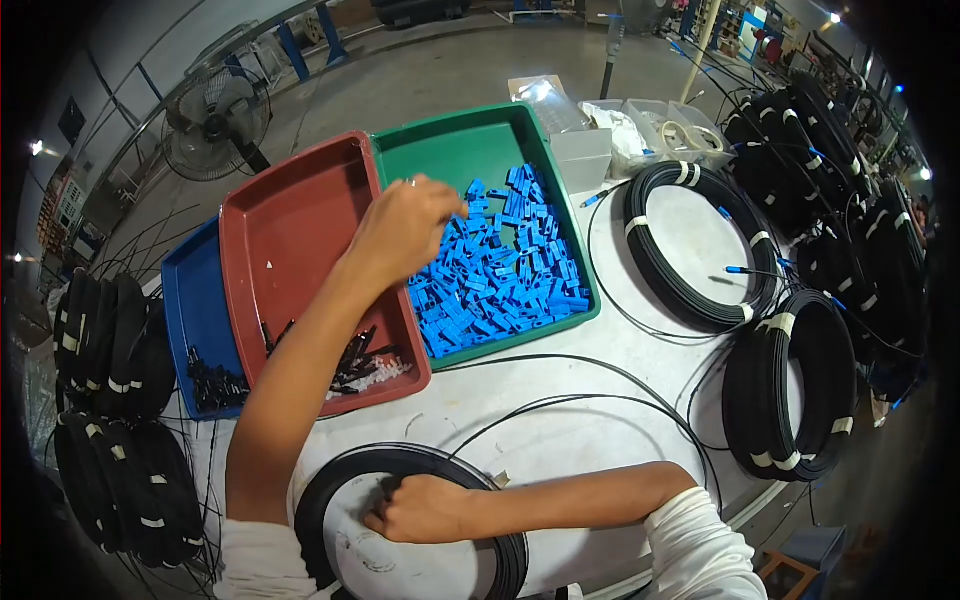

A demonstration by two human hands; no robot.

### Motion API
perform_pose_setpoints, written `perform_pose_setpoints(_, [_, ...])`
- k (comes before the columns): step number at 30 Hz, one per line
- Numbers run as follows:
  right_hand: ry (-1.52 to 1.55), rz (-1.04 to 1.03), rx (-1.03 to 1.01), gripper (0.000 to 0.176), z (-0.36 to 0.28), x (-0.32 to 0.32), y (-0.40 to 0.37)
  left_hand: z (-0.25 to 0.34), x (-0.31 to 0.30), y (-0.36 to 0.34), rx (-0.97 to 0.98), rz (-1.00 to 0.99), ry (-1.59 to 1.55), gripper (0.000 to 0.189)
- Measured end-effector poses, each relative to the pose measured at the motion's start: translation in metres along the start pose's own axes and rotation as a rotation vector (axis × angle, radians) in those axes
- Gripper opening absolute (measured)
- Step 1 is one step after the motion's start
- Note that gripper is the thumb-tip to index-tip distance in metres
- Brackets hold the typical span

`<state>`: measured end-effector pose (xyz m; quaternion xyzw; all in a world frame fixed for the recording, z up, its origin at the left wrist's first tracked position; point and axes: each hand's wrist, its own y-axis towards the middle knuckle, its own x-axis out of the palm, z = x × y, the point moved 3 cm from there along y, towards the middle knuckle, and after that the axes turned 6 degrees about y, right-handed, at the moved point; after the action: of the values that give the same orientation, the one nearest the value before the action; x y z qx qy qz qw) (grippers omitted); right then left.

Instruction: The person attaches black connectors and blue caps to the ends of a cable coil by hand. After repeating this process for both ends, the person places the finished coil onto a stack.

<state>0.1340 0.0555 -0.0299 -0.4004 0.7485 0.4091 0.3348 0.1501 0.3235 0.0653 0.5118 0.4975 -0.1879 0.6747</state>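
My left hand [408,228] reaches over the divide between the red tray [300,205] and the green tray [430,145]. Its fingers are curled closed at the left edge of a heap of small blue plastic connector pieces [505,265]; whatever lies in the fingertips is hidden. Lower down, my right hand [428,508] is closed in a fist within the ring of a black cable coil [512,555] on the white table [590,440]. What the right fingers hold, if anything, does not show clearly.
Black parts [355,355] and clear bits [378,375] lie in the red tray. A blue tray [200,290] holds more black parts. Tied cable coils [650,215] stand at right, others [110,340] at left. Plastic boxes [580,160] sit behind; a fan [215,125] stands beyond.
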Motion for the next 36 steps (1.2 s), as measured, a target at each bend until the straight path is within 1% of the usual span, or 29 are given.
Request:
perform_pose_setpoints(1, [-0.008, 0.012, -0.003, 0.015, 0.001, -0.002, 0.001, -0.005, 0.007, 0.011, -0.072, 0.004, -0.034, 0.018])
perform_pose_setpoints(2, [-0.015, 0.012, -0.001, 0.015, 0.001, -0.002, 0.000, -0.005, 0.013, 0.020, -0.067, 0.009, -0.034, 0.018])
perform_pose_setpoints(4, [0.013, 0.027, 0.016, 0.014, 0.000, -0.001, -0.001, -0.009, 0.022, 0.037, -0.303, -0.034, -0.099, 0.021])
perform_pose_setpoints(5, [-0.013, 0.021, -0.016, 0.015, 0.000, -0.002, -0.001, -0.009, 0.030, 0.042, -0.308, -0.027, -0.048, 0.027])
perform_pose_setpoints(6, [-0.032, 0.012, -0.006, 0.015, 0.001, -0.003, -0.002, -0.004, 0.033, 0.047, -0.299, -0.007, -0.056, 0.027])
perform_pose_setpoints(8, [-0.038, -0.016, 0.006, 0.014, 0.001, -0.001, 0.000, 0.000, 0.040, 0.051, -0.383, -0.123, 0.085, 0.029])
perform_pose_setpoints(9, [-0.058, -0.023, 0.007, 0.015, 0.002, 0.004, 0.000, -0.006, 0.051, 0.051, -0.395, -0.143, 0.089, 0.029])
perform_pose_setpoints(10, [-0.073, -0.028, 0.003, 0.015, 0.004, 0.003, 0.001, -0.009, 0.054, 0.051, -0.392, -0.127, 0.094, 0.029])
perform_pose_setpoints(12, [-0.047, -0.109, 0.021, 0.017, 0.004, 0.003, 0.003, -0.012, 0.057, 0.048, -0.335, -0.041, 0.028, 0.023])
perform_pose_setpoints(13, [-0.044, -0.139, 0.022, 0.020, 0.006, 0.004, 0.004, -0.012, 0.052, 0.047, -0.302, 0.032, -0.037, 0.022])
perform_pose_setpoints(14, [-0.056, -0.143, 0.014, 0.020, 0.007, 0.003, 0.004, -0.014, 0.046, 0.046, -0.302, 0.044, -0.028, 0.022])
perform_pose_setpoints(16, [-0.097, -0.154, 0.000, 0.022, 0.005, 0.002, 0.002, -0.008, 0.021, 0.040, -0.418, 0.185, -0.322, 0.020])
perform_pose_setpoints(17, [-0.115, -0.166, -0.023, 0.023, 0.006, 0.004, 0.001, -0.006, 0.008, 0.033, -0.449, 0.178, -0.355, 0.019])
perform_pose_setpoints(18, [-0.124, -0.176, -0.016, 0.025, 0.004, 0.001, 0.001, -0.002, -0.007, 0.023, -0.455, 0.179, -0.351, 0.019])
perform_pose_setpoints(20, [-0.145, -0.208, 0.016, 0.031, 0.003, -0.003, 0.001, -0.001, -0.034, -0.003, -0.563, 0.140, -0.755, 0.016])
perform_pose_setpoints(21, [-0.125, -0.151, 0.017, 0.032, 0.008, 0.001, 0.001, -0.003, -0.043, -0.023, -0.539, 0.163, -0.877, 0.016])
perform_pose_setpoints(22, [-0.100, -0.094, 0.019, 0.032, 0.012, 0.006, 0.000, 0.003, -0.056, -0.044, -0.548, 0.160, -0.868, 0.016])
perform_pose_setpoints(24, [-0.055, -0.059, 0.039, 0.035, 0.011, -0.004, 0.002, 0.020, -0.090, -0.088, -0.499, 0.303, -1.046, 0.016])
perform_pose_setpoints(25, [-0.028, -0.033, -0.007, 0.036, 0.010, -0.010, 0.003, 0.019, -0.094, -0.115, -0.425, 0.349, -1.059, 0.016])
perform_pose_setpoints(26, [0.001, -0.010, -0.051, 0.036, 0.006, -0.013, 0.003, 0.029, -0.105, -0.141, -0.438, 0.357, -1.055, 0.016])
perform_pose_setpoints(28, [-0.016, 0.008, 0.072, 0.036, 0.000, -0.017, 0.000, 0.050, -0.126, -0.187, -0.433, 0.459, -1.513, 0.016])
perform_pose_setpoints(29, [-0.035, -0.013, 0.080, 0.038, 0.001, -0.017, -0.003, 0.049, -0.124, -0.216, -0.489, 0.457, -1.390, 0.019])
perform_pose_setpoints(30, [-0.015, 0.071, 0.024, 0.035, 0.001, -0.018, -0.005, 0.052, -0.122, -0.239, -0.503, 0.478, -1.331, 0.022])
perform_pose_setpoints(32, [0.018, 0.127, 0.128, 0.026, -0.002, -0.023, -0.002, 0.064, -0.123, -0.276, -0.602, 0.487, -1.148, 0.029])
perform_pose_setpoints(33, [0.050, 0.122, 0.162, 0.026, -0.002, -0.024, 0.001, 0.064, -0.117, -0.290, -0.582, 0.496, -1.101, 0.033])
perform_pose_setpoints(34, [0.083, 0.118, 0.198, 0.026, -0.002, -0.025, 0.004, 0.068, -0.112, -0.301, -0.629, 0.493, -1.115, 0.033])
perform_pose_setpoints(36, [0.058, 0.090, 0.252, 0.027, -0.001, -0.025, 0.008, 0.073, -0.102, -0.317, -0.670, 0.443, -0.986, 0.032])
